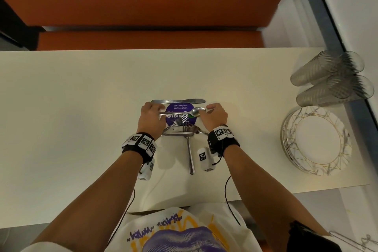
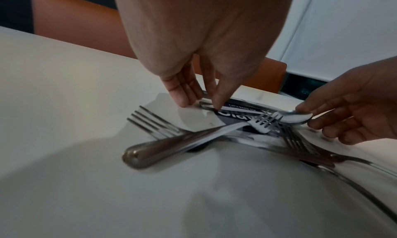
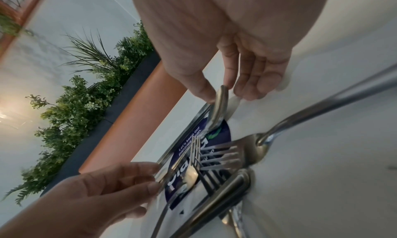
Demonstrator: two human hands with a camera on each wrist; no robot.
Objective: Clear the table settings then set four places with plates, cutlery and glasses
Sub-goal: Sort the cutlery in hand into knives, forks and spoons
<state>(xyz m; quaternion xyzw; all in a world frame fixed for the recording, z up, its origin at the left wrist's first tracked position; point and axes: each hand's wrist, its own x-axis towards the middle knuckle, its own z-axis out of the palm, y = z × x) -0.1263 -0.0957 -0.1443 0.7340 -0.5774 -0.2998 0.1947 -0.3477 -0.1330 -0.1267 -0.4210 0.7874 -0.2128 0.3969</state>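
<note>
My left hand [image 1: 150,117] pinched the handle and my right hand [image 1: 214,115] pinched the bowl of a shiny steel spoon [image 1: 184,113] above the crossed steel forks [image 1: 187,129]; sorting cutlery, next lifting it clear without snagging tines.

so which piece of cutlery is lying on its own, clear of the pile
The knife: it lies flat along the far edge of the purple sticker, apart from the crossed forks. No hand holds it.
</note>
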